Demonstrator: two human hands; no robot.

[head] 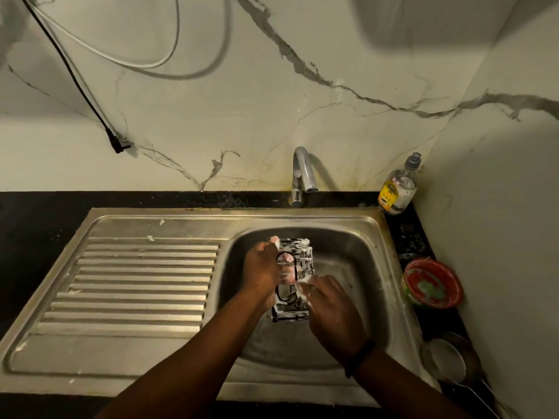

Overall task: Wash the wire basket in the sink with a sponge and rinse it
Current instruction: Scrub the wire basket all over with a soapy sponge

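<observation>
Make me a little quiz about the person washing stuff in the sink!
1. True or false: water is pouring from the tap.
2. Which hand grips the soapy wire basket: A left hand, B right hand?
3. Fill in: the soap bottle stands in the back ___ corner, beside the sink.

Key: 1 false. 2 A; the right hand rubs it, with foam around its fingers. 3 right.
</observation>
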